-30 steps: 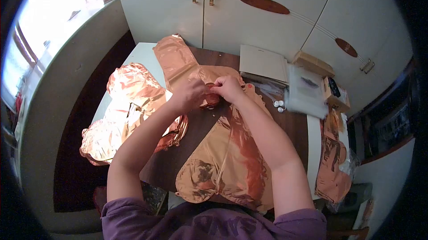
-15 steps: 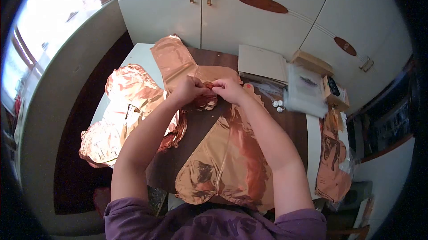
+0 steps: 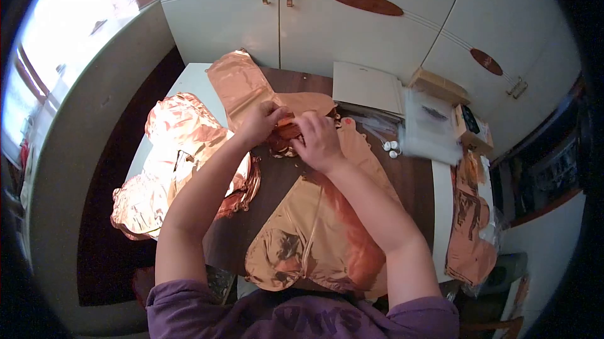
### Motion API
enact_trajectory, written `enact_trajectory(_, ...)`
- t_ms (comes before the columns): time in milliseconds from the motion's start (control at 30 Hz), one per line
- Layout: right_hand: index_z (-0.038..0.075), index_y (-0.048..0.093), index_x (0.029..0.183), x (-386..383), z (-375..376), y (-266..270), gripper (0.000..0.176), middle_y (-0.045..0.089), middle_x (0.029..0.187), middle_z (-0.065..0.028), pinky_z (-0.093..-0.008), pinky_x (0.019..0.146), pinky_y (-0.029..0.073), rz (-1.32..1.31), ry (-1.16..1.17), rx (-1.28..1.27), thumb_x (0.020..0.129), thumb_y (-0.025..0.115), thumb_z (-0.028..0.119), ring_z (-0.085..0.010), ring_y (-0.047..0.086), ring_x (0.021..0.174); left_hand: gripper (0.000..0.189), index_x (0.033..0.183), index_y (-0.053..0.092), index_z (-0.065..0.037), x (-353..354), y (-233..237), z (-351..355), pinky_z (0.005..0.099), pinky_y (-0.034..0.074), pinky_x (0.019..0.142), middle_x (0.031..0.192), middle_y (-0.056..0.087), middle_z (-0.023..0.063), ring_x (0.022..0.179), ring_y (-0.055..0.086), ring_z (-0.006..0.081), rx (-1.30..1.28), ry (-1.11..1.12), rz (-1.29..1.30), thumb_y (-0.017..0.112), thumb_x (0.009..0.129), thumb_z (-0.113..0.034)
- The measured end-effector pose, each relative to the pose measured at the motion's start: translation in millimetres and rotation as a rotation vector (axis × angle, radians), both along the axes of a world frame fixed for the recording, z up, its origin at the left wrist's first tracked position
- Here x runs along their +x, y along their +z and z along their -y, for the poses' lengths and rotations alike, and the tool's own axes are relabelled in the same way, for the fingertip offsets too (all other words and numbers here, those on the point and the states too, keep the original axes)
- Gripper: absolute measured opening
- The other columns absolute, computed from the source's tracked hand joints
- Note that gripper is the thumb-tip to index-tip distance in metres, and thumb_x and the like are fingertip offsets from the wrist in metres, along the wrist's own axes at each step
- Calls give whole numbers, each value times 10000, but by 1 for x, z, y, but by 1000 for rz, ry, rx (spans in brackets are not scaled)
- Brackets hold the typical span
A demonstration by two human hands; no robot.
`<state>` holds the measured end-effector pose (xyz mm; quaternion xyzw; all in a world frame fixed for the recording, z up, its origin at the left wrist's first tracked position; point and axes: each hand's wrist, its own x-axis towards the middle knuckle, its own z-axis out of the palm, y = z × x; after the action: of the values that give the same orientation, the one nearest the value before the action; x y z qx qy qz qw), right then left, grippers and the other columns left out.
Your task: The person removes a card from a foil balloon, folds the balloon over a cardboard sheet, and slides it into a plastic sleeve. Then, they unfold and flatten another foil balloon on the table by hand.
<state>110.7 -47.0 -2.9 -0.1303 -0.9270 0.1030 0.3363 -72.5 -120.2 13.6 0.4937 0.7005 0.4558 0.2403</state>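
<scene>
My left hand pinches the edge of a small folded copper-coloured foil balloon above the brown tabletop. On its other side, my right hand has its fingers curled over the same foil, partly covering it. Behind my hands lies a flat foil balloon with a long arm. Nearer to me, a large flat foil balloon spreads over the front of the table, partly under my right forearm. A crumpled, shiny stack of foil balloons rests left of my left forearm.
Grey cardboard sheets, a clear plastic bag and small white pieces sit at the back right. Small boxes stand by the cabinet. More folded foil hangs at the right edge.
My right hand has turned and come slightly nearer to me, its fingers now spread over the foil rather than pinching at its top. My left hand has shifted slightly left.
</scene>
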Motion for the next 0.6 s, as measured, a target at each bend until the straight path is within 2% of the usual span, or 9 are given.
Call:
enact_trajectory(67,74,635,976,2,1,-4,339,577,1086,-103,-443,928,422,87,62,165,741,761,284,-315,551,1043,255,1071,675,27,4,1,-3,329,528,724,884,711,118,781,660,189,-8,-1,-46,666,922,-180)
enact_trajectory(100,72,642,963,1,1,-9,321,579,1084,-105,-444,924,425,87,58,118,751,757,284,-321,555,1040,255,1082,668,26,5,1,-3,331,533,745,892,710,128,799,670,207,-12,-2,-70,669,913,-166)
enact_trajectory(167,69,657,936,-1,1,-17,287,583,1080,-108,-445,917,432,84,49,30,769,748,283,-333,561,1034,308,1139,635,15,7,-12,1,350,532,754,945,708,137,849,680,234,143,-153,-168,688,890,-158)
enact_trajectory(267,26,668,983,-1,-1,-8,317,590,1079,-162,-472,912,454,158,76,-278,820,709,294,-371,559,1036,360,1163,626,9,5,-25,7,376,537,795,1011,697,155,911,683,282,275,-242,-252,712,843,-131)
enact_trajectory(367,7,681,997,-9,-11,-20,330,601,1141,-179,-473,920,471,-51,148,-349,855,666,306,-379,571,1037,368,1148,642,12,4,-20,11,395,541,836,1047,681,173,948,677,322,258,-218,-410,719,811,-115)
enact_trajectory(467,7,685,976,-12,-10,-24,346,599,1191,-186,-467,948,465,-20,63,-201,869,643,333,-377,574,1039,320,1109,665,10,-5,-31,6,395,542,842,1047,679,170,971,667,340,206,-202,-535,696,825,-137)
enact_trajectory(567,13,691,970,-16,-19,-34,352,589,1193,-184,-464,961,446,138,29,-209,864,644,346,-361,575,1032,268,1075,681,-4,-21,-53,-10,407,539,811,1008,684,180,940,664,363,143,-167,-691,635,886,-188)
enact_trajectory(600,30,691,1006,-17,-19,-29,349,582,1213,-184,-454,962,432,212,-48,-163,860,647,343,-353,570,1043,262,1066,685,-9,-25,-55,-15,415,538,797,991,686,188,922,664,372,118,-149,-756,611,911,-208)
